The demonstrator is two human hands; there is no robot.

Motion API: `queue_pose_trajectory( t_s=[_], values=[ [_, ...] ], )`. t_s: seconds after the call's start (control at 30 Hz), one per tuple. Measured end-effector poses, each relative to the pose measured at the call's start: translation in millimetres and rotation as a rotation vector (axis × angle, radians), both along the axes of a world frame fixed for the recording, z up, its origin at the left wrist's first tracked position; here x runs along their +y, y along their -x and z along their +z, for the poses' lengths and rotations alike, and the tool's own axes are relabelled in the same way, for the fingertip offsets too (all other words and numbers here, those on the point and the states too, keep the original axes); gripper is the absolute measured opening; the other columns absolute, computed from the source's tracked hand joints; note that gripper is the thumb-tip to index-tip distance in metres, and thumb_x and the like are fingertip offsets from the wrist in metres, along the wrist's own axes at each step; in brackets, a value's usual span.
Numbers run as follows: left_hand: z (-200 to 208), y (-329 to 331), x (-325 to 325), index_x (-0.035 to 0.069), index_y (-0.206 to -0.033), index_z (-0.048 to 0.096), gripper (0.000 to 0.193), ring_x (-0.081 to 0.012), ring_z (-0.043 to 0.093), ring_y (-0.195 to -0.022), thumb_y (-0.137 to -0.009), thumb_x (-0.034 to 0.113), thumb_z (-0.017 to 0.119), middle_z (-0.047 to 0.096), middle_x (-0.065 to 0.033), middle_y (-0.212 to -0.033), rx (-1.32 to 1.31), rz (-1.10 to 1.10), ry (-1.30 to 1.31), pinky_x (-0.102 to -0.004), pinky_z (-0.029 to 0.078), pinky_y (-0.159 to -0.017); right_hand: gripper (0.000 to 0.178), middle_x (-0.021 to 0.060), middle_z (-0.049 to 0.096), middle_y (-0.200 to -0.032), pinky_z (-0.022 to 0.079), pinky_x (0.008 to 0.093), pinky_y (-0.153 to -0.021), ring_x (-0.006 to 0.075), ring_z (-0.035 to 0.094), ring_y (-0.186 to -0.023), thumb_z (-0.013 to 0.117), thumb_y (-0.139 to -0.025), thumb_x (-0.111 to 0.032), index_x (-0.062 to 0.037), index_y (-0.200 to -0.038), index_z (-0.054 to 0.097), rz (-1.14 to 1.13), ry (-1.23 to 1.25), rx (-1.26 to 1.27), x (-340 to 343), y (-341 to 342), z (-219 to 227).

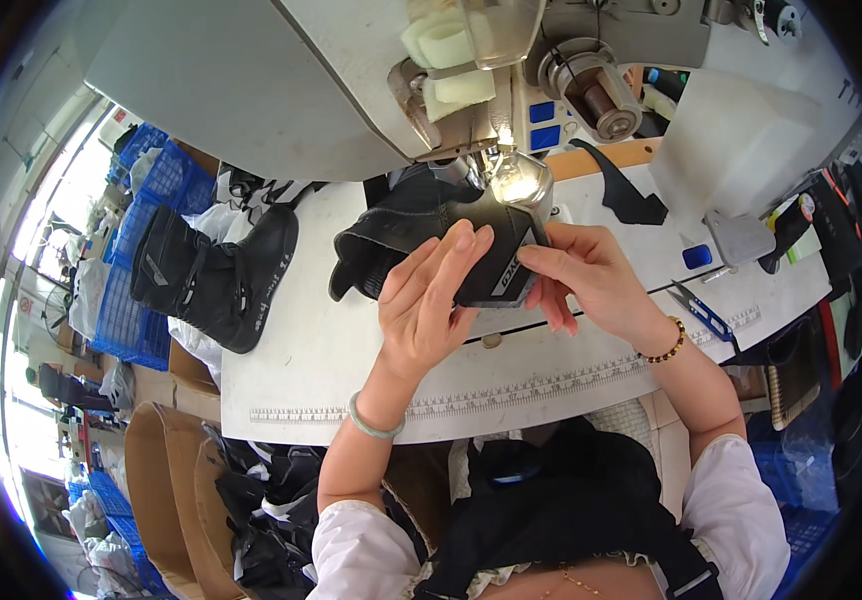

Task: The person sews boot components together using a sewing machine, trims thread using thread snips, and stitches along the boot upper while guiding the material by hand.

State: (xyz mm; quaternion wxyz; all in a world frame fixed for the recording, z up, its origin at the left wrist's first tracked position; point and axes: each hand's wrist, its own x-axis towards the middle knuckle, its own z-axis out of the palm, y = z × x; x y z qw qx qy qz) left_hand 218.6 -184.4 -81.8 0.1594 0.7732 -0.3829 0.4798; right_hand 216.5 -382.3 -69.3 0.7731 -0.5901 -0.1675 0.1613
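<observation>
- By your right hand [591, 275], the black boot upper [401, 225] carries a label [513, 275] with pale lettering.
- Nearer you, the ruler strip [511, 391] shows numbers.
- On your left, the boot [223, 275] has tiny white marks.

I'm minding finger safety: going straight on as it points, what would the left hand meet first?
Probably the sewing machine's brightly lit metal part, just ahead of the left hand, beyond the black piece beside it; depth is unclear.

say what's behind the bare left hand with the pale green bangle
Behind the left hand is a black, leather-like boot piece; its edge shows to the left, a small grey label to the right. The part its palm and fingers cover is hidden.
</observation>
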Motion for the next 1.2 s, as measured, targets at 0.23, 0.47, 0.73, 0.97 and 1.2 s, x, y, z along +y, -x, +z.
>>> queue_pose_trajectory(
  t_s=[0.23, 0.47, 0.73, 0.97, 1.2],
  values=[
    [1, 2, -2, 0.004, -0.104, 0.063, 0.037, -0.0186, 0.061, -0.103, -0.067, -0.003, 0.06, 0.067, -0.0047, -0.104, -0.014, 0.01, 0.007, -0.0293, 0.046, -0.087, 0.027, 0.0075, 0.061, -0.064, 0.039, 0.0202, -0.032, 0.0091, 0.054, -0.041, 0.058, -0.089, -0.025, -0.0018, -0.076, 0.055, 0.012, 0.007, 0.0, -2, 0, -2],
    [2, 4, -6, 0.009, -0.096, 0.068, 0.03, -0.0189, 0.062, -0.102, -0.071, -0.001, 0.054, 0.067, -0.0044, -0.102, -0.034, 0.073, -0.044, -0.0297, 0.044, -0.088, 0.041, 0.0127, 0.063, -0.066, 0.04, 0.0214, -0.032, 0.0141, 0.056, -0.04, 0.047, -0.094, -0.035, 0.0032, -0.083, 0.058, 0.033, -0.065, 0.022, -10, 0, -6],
    [0, 3, -6, 0.009, -0.095, 0.068, 0.03, -0.0188, 0.062, -0.101, -0.072, -0.001, 0.053, 0.068, -0.0042, -0.101, -0.048, 0.073, -0.038, -0.0294, 0.044, -0.086, 0.05, 0.0141, 0.063, -0.067, 0.04, 0.0218, -0.032, 0.0161, 0.057, -0.043, 0.037, -0.096, -0.039, 0.0065, -0.09, 0.058, -0.023, -0.11, 0.069, -20, -3, -2],
    [4, 5, -13, 0.01, -0.096, 0.068, 0.029, -0.0172, 0.059, -0.103, -0.07, 0.001, 0.057, 0.064, -0.0025, -0.107, -0.066, 0.104, -0.077, -0.0295, 0.042, -0.084, 0.02, 0.0055, 0.063, -0.067, 0.039, 0.0177, -0.035, 0.0075, 0.056, -0.045, 0.055, -0.091, -0.021, -0.0014, -0.086, 0.058, -0.017, -0.007, -0.078, -15, -6, 1],
    [10, 11, -18, 0.009, -0.098, 0.071, 0.031, -0.0172, 0.058, -0.099, -0.068, 0.005, 0.065, 0.061, -0.001, -0.103, -0.099, 0.194, -0.128, -0.0265, 0.042, -0.078, 0.039, 0.0044, 0.06, -0.062, 0.039, 0.0194, -0.043, 0.0066, 0.054, -0.049, 0.051, -0.091, -0.032, -0.0014, -0.069, 0.06, -0.447, 0.098, -0.084, -14, -23, -2]
  ],
)
